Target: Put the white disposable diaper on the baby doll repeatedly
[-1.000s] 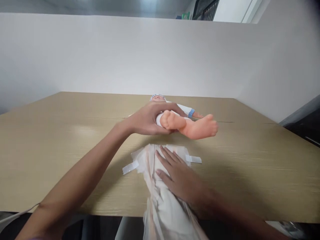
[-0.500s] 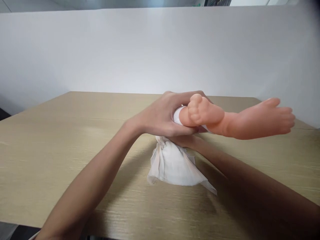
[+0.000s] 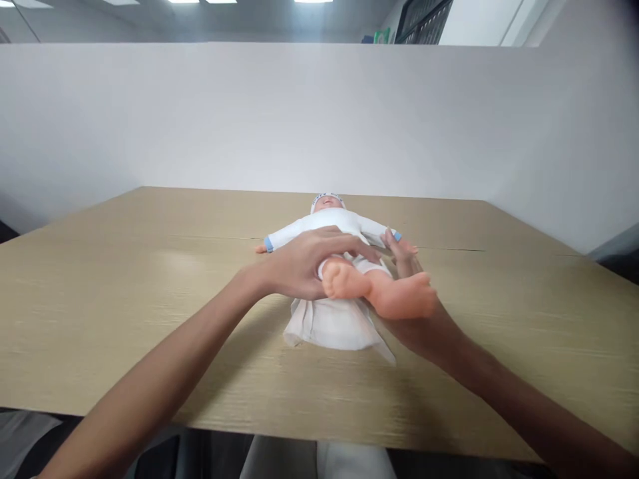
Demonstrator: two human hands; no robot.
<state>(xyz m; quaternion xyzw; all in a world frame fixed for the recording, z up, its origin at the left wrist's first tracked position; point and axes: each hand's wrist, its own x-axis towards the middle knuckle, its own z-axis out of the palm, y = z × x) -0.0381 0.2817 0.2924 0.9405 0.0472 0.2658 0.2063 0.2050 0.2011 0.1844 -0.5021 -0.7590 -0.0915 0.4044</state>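
Note:
A baby doll (image 3: 332,223) in a white suit with blue cuffs and a cap lies on its back on the wooden table (image 3: 124,293), head away from me. My left hand (image 3: 304,266) is wrapped round the doll's legs near the ankles, and its bare feet (image 3: 399,296) point toward me. A white diaper (image 3: 329,326) is spread on the table under the doll's bottom. My right hand (image 3: 414,293) lies at the doll's right side beneath a leg, fingers stretched out toward its hip and arm.
A white partition wall (image 3: 319,113) stands behind the table. The table's near edge runs across the bottom of the view, with white cloth (image 3: 319,462) showing below it.
The doll's legs have come down from their raised position. The diaper now lies under the doll's bottom. My right hand has come out from under the doll to its right side.

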